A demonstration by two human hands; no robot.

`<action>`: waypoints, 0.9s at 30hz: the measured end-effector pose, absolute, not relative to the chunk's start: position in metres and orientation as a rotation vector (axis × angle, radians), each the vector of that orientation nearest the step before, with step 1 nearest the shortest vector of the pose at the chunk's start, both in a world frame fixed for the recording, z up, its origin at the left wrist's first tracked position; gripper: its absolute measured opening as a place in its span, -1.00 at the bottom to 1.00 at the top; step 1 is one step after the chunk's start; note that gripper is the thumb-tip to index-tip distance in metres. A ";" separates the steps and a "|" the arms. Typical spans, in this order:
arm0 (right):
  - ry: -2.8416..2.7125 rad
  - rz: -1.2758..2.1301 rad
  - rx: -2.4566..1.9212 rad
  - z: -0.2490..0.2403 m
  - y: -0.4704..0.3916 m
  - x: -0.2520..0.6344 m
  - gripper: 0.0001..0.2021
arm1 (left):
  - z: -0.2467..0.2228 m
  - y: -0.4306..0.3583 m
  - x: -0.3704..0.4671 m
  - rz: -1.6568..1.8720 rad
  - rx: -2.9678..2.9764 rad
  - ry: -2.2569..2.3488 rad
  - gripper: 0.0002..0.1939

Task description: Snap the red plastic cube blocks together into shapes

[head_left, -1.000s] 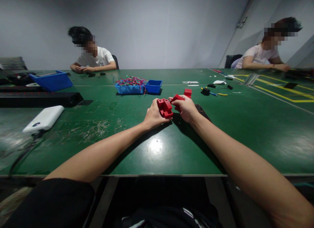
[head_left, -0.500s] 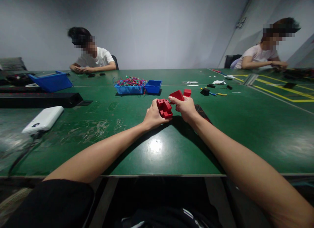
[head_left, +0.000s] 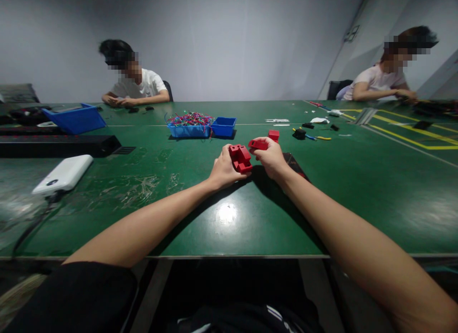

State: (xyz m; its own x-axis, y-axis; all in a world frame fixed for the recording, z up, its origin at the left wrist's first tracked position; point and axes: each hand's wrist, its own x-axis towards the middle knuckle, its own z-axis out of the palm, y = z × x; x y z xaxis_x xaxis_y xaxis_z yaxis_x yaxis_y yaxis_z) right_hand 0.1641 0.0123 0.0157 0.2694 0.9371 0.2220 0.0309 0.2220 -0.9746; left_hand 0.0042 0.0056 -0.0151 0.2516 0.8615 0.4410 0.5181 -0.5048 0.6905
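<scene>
My left hand (head_left: 222,170) is closed around a red stepped block (head_left: 241,159) with notches and small holes, its hollow side facing up and right. In my right hand (head_left: 272,156), a smaller flat red piece (head_left: 258,143) is pinched between thumb and fingers, just right of the block and apart from it. Behind my right hand a red cube-like piece (head_left: 274,134) stands on the green table (head_left: 229,233). Partly hidden under my right wrist lies a dark flat item (head_left: 295,164).
Beyond my hands sit a blue bin of coloured wires (head_left: 189,129) and a blue bin (head_left: 223,127). A white power bank (head_left: 63,173) with a cable lies left. Pliers (head_left: 315,137) lie at the right. Two people (head_left: 141,87) sit across the table.
My right hand has turned the smaller red piece, so its narrow edge now faces me instead of its broad sloped face. My left hand and the block have stayed put.
</scene>
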 end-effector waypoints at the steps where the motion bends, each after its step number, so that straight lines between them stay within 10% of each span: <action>1: -1.084 0.881 -1.151 0.017 0.012 0.164 -0.68 | -0.015 0.006 0.004 1.147 2.122 1.260 -0.09; 12: -0.690 1.468 -0.781 0.039 -0.001 0.168 -0.89 | -0.016 0.005 0.005 1.155 2.110 1.249 -0.11; 27: -0.650 1.401 -0.780 0.036 0.005 0.167 -0.76 | -0.016 0.005 0.004 1.160 2.128 1.245 -0.09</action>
State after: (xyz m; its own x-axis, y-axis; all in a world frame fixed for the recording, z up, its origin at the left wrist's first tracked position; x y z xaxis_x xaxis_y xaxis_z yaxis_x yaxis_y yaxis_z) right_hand 0.1670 0.0050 0.0360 0.0771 0.9957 -0.0522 -0.6033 0.0049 -0.7975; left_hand 0.0044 0.0052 -0.0155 0.2534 0.8554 0.4518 0.5109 -0.5149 0.6883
